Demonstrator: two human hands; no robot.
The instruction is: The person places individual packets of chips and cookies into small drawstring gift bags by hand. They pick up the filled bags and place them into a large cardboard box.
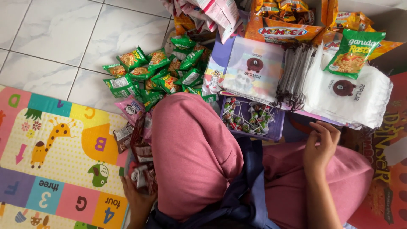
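- The left hand sat low beside the pink-clad knee, its grip closed on a small brown snack packet, foil crinkled, tilted upright against the leg.
- More brown packets ran in a loose stack just above it, on the edge of the alphabet play mat, touching one another.
- The right hand hovered at the near edge of the white drawstring pouches, fingers curled, touching or just off the lowest pouch; which, I couldn't tell.
- Those pouches lay flat in a stack, each with a brown bear face.
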